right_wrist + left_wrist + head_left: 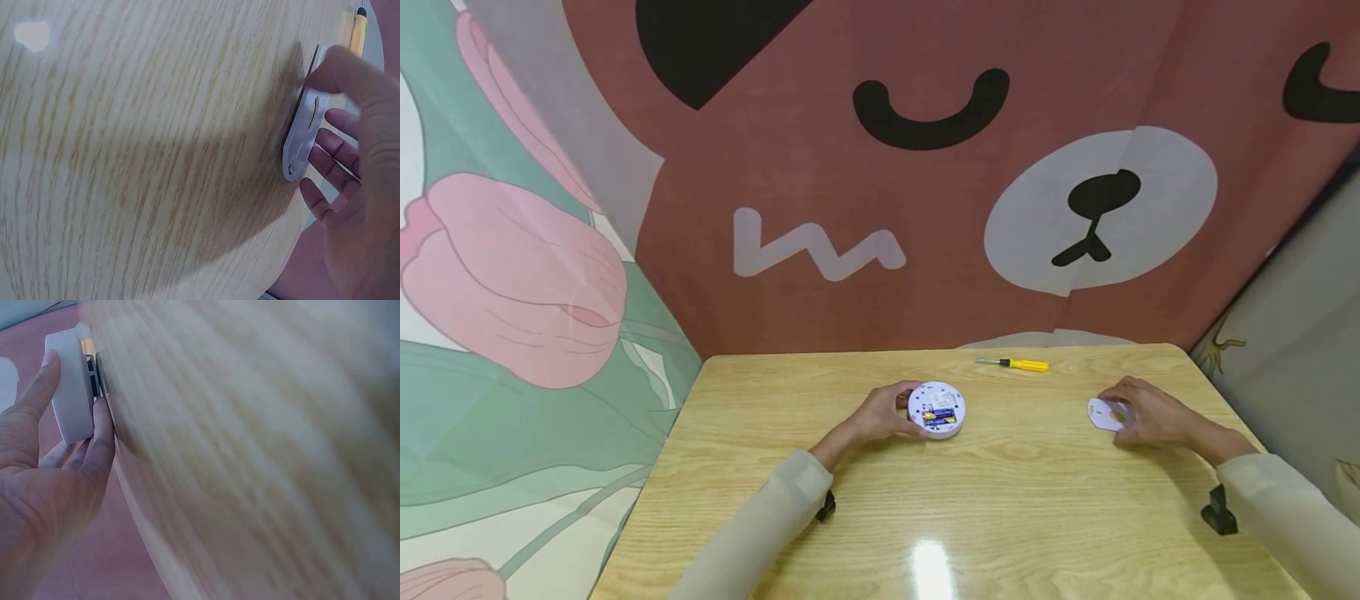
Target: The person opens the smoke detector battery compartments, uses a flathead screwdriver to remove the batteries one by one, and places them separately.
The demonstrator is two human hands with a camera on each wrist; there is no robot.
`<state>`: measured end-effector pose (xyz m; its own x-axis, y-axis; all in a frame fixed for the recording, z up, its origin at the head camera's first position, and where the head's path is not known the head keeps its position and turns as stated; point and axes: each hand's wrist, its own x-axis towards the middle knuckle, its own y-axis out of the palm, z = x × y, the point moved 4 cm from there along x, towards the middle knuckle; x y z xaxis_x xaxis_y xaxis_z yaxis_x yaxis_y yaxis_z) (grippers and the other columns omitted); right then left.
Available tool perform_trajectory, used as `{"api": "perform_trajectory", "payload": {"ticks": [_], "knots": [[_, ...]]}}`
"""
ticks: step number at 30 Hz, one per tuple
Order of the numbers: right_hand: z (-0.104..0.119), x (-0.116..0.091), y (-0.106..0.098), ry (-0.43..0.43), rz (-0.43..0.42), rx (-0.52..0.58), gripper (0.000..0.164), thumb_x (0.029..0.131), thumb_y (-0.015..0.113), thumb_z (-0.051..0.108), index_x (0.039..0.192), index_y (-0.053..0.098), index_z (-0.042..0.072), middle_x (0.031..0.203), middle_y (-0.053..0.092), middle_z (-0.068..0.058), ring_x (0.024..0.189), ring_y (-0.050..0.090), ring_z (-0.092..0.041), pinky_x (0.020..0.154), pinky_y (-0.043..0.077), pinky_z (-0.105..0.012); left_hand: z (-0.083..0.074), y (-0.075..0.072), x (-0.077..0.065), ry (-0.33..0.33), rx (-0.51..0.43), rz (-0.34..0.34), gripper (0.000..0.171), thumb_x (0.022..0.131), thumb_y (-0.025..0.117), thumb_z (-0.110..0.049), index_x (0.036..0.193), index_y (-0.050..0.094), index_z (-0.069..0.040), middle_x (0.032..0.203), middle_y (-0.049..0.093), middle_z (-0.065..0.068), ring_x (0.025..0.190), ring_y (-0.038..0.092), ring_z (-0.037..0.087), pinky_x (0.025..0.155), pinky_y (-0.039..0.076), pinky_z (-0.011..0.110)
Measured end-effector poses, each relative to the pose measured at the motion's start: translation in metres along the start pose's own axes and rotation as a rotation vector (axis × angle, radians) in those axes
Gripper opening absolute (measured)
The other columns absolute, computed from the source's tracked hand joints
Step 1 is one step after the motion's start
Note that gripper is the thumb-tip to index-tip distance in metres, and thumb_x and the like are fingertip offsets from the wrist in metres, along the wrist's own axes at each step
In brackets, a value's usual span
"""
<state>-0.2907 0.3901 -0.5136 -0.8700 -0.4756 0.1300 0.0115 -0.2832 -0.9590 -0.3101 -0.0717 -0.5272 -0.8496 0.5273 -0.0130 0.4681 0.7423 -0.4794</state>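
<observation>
A cloth printed with a big bear face [820, 308] hangs behind a wood-grain tabletop [1030, 500], which has a bright glare spot near its front. Two long pale sleeves, left [760, 525] and right [1288, 508], reach in over it. The left hand [880, 415] grips a round white case [946, 397] by its left side, thumb on one edge and fingers on the other; the case is near the middle of the tabletop, its battery side facing up. The right hand [1153, 417], well apart toward the right side, has thumb and fingers curled about a small white cover [1102, 414], pinching it; whether the cover touches the wood I cannot tell. In the right wrist view, a slot shows in the cover. A black wrist piece [1219, 515] sits below the right cuff. A yellow-handled screwdriver [1028, 365] lies near the back edge, between the hands. Blue and yellow batteries [940, 414] sit inside the case.
</observation>
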Motion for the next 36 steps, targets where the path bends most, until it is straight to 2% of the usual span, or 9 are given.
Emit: {"api": "perform_trajectory", "payload": {"ticks": [3, 6, 15, 25, 30, 36], "knots": [[0.002, 0.001, -0.002, 0.002, -0.02, -0.019, 0.061, 0.077, 0.092, 0.03, 0.125, 0.072, -0.002, 0.109, 0.068, -0.009, 0.096, 0.064, -0.025, 0.082, 0.056, -0.046, 0.0, 0.0, 0.0, 0.001, -0.006, 0.0, 0.086, 0.078, 0.095, -0.008, 0.153, 0.053, -0.003, 0.146, 0.063, 0.016, 0.13, 0.065, 0.03, 0.107, 0.054, 0.034], [0.005, 0.004, -0.004, 0.0, -0.044, -0.033, 0.064, 0.083, 0.09, 0.035, 0.128, 0.069, -0.006, 0.111, 0.069, -0.014, 0.099, 0.066, -0.032, 0.084, 0.056, -0.055, 0.0, 0.0, 0.001, 0.002, -0.011, 0.0, 0.086, 0.078, 0.096, -0.008, 0.152, 0.053, -0.003, 0.146, 0.063, 0.016, 0.131, 0.065, 0.031, 0.108, 0.054, 0.034], [0.011, 0.01, -0.004, 0.024, -0.05, -0.052, 0.08, 0.089, 0.084, 0.045, 0.142, 0.059, -0.01, 0.132, 0.064, -0.031, 0.119, 0.061, -0.051, 0.096, 0.051, -0.067, 0.001, 0.0, 0.001, 0.009, -0.016, -0.002, 0.084, 0.079, 0.095, -0.008, 0.152, 0.054, -0.003, 0.146, 0.063, 0.016, 0.131, 0.064, 0.032, 0.109, 0.053, 0.038], [0.022, 0.019, 0.001, 0.001, -0.071, -0.033, 0.083, 0.09, 0.083, 0.043, 0.148, 0.053, -0.009, 0.142, 0.059, -0.035, 0.126, 0.056, -0.055, 0.098, 0.048, -0.071, 0.0, 0.001, 0.001, 0.007, 0.013, -0.004, 0.084, 0.079, 0.095, -0.01, 0.152, 0.054, -0.004, 0.146, 0.063, 0.015, 0.131, 0.065, 0.031, 0.108, 0.054, 0.036], [0.029, 0.027, 0.005, 0.028, -0.05, 0.013, 0.086, 0.094, 0.08, 0.045, 0.154, 0.047, -0.006, 0.149, 0.053, -0.033, 0.133, 0.05, -0.056, 0.103, 0.044, -0.073, -0.001, 0.001, 0.0, 0.015, 0.014, -0.006, 0.084, 0.079, 0.095, -0.009, 0.152, 0.054, -0.003, 0.146, 0.063, 0.016, 0.13, 0.065, 0.031, 0.108, 0.054, 0.036], [0.039, 0.037, 0.009, 0.046, -0.038, 0.016, 0.088, 0.097, 0.076, 0.049, 0.157, 0.043, -0.005, 0.152, 0.05, -0.034, 0.136, 0.048, -0.056, 0.106, 0.042, -0.073, -0.002, 0.001, -0.002, 0.017, -0.005, -0.005, 0.084, 0.079, 0.095, -0.007, 0.152, 0.054, -0.003, 0.145, 0.064, 0.016, 0.129, 0.065, 0.03, 0.107, 0.054, 0.034]]}}
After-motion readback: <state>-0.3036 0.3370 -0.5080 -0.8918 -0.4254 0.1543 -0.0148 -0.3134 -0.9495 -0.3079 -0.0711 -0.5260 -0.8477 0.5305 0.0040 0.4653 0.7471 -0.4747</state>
